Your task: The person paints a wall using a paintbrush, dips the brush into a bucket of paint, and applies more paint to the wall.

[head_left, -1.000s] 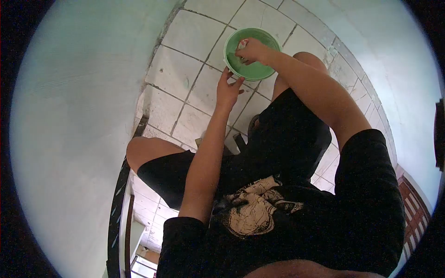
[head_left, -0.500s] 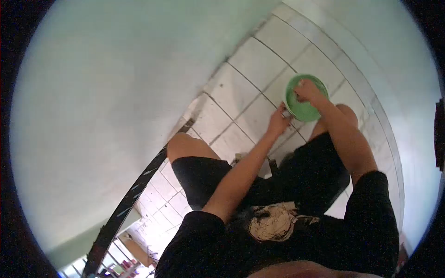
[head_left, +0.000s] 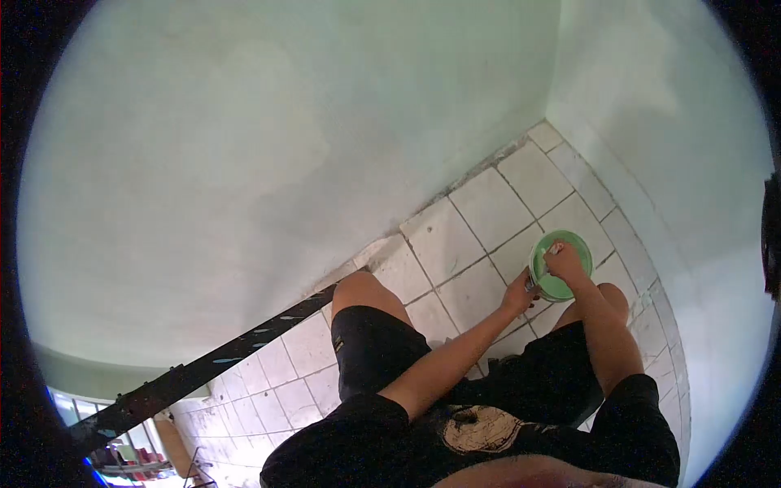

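Green bucket (head_left: 579, 281) is seen beyond the person's lap, against the floor tiles and just beside the right knee (head_left: 613, 301); its round open top is faced upward. Whether its base is rested on the floor cannot be told.

Closest to view, a black T-shirt (head_left: 561, 443) is worn, marked across the front by a tan print (head_left: 482, 429). Past it, black shorts (head_left: 374, 346) are worn, and the left knee (head_left: 358, 291) is spread well apart from the right one.

The left hand (head_left: 518, 294) is placed at the near left side of the bucket, its fingers partly bent and touched to the outside below the rim. Whether the bucket is truly gripped by it cannot be told. The right hand (head_left: 565, 260) is lowered over the bucket's mouth, with its fingers closed around a small pale object (head_left: 556, 249). Most of that object is hidden by the hand, so its kind cannot be made out.

Around and beyond the bucket, the floor is covered by off-white tiles (head_left: 490, 207) divided by dark joints. At the left, a long black bar (head_left: 236, 351), flecked with pale marks, is stretched diagonally from near the left knee toward the lower left.

Farther off, the floor is bounded by pale green walls (head_left: 268, 146), joined at a corner. At the far lower left, a brown panel (head_left: 173, 446) and some reddish items (head_left: 128, 453), too small to be identified, are glimpsed.
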A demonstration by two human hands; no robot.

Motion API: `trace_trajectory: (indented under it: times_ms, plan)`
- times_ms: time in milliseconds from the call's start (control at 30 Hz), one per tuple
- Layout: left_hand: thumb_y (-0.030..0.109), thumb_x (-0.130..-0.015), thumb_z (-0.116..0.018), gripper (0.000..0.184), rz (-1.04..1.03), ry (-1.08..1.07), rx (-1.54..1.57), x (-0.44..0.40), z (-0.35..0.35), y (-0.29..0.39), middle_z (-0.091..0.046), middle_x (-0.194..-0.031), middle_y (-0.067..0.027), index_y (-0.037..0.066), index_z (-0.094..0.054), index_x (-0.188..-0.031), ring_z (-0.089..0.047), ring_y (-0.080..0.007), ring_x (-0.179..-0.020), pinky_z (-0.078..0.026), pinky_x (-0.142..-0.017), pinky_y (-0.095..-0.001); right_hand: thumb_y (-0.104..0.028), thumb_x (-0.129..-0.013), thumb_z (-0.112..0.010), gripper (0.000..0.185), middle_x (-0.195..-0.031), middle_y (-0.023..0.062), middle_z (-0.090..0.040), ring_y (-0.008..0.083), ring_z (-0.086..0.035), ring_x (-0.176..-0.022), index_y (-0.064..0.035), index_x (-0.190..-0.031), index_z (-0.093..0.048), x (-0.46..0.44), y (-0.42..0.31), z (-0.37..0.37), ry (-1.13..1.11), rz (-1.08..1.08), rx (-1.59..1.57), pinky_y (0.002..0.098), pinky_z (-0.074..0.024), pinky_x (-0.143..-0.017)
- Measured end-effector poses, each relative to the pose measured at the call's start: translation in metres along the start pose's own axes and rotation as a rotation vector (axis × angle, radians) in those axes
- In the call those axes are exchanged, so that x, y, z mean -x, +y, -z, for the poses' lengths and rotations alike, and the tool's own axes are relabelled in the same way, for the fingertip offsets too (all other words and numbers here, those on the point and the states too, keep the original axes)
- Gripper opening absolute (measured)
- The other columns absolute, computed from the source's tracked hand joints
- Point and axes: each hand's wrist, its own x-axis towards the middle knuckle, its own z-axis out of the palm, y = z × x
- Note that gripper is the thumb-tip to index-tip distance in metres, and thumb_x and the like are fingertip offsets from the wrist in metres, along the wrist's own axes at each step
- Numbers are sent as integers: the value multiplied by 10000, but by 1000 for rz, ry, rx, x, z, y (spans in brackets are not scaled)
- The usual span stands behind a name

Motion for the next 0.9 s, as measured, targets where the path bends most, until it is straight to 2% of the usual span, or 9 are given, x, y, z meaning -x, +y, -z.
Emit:
trace_trajectory:
  times_ms: [200, 367, 500, 600, 633, 667, 733, 833, 900]
  plan:
    - [21, -872, -529, 557, 4, -102, 115, -42, 11, 6, -609, -1128, -142, 113, -340, -1387, -669, -200, -670, -555, -491, -320, -186, -722, -629, 245, -783, 209, -629, 370, -625, -771, -25, -902, -589, -8, 29, -2, 375, 201, 232, 422, -492, -681]
    - [48, -842, -567, 540, 38, -152, -19, -31, 18, 37, -613, -1137, -168, 65, -386, -1351, -677, -248, -735, -565, -559, -357, -201, -722, -627, 251, -788, 228, -634, 403, -624, -757, -17, -888, -587, 11, 13, 19, 329, 127, 195, 475, -498, -686]
    - [194, -804, -636, 552, -80, -207, -523, -62, 64, 30, -569, -1211, -223, -15, -469, -1286, -591, -364, -1044, -480, -904, -406, -191, -719, -619, 185, -683, 190, -623, 360, -630, -670, -17, -768, -578, 3, 18, 27, 355, 158, 137, 439, -502, -628]
    - [294, -843, -605, 518, -268, -132, -757, -62, 153, 101, -532, -1272, -207, 15, -502, -1268, -508, -331, -1171, -407, -996, -406, -195, -716, -620, 189, -643, 167, -609, 318, -632, -635, -12, -723, -570, -5, 22, 37, 395, 83, -125, 413, -505, -626]
    - [315, -889, -542, 421, 38, 28, -607, -84, 185, 110, -568, -1229, -188, 44, -558, -1211, -513, -315, -1164, -393, -1004, -409, -126, -774, -623, 127, -623, 76, -574, 173, -599, -522, -42, -717, -546, -8, 26, 39, 394, 39, -249, 305, -463, -395]
    - [276, -913, -502, 318, -633, 336, -851, -57, 229, 140, -646, -1078, -168, 61, -618, -1116, -604, -324, -1010, -467, -891, -413, -126, -774, -623, 127, -623, 76, -574, 173, -599, -522, -42, -717, -546, -1, 16, 42, 392, 54, -253, 305, -463, -395]
    - [216, -913, -515, 247, -614, 746, -824, -5, 288, 232, -672, -981, -143, 67, -647, -1059, -639, -317, -911, -505, -793, -367, -131, -773, -627, 123, -640, 74, -582, 184, -596, -515, -45, -729, -550, 30, -10, 54, 338, -102, -603, 305, -494, -411]
    - [106, -884, -545, 190, -869, 1223, -677, 66, 353, 311, -646, -924, -113, 44, -644, -1034, -622, -269, -857, -492, -740, -341, -145, -777, -636, 127, -672, 70, -590, 163, -599, -544, -37, -787, -572, 21, 18, 55, 360, -65, -494, 296, -514, -432]
    - [92, -866, -556, 213, -1124, 1548, -904, 93, 383, 334, -605, -1022, -88, 46, -616, -1066, -558, -253, -995, -420, -889, -389, -148, -780, -636, 128, -684, 68, -595, 159, -603, -560, -36, -810, -582, 23, 17, 56, 327, -40, -460, 294, -515, -435]
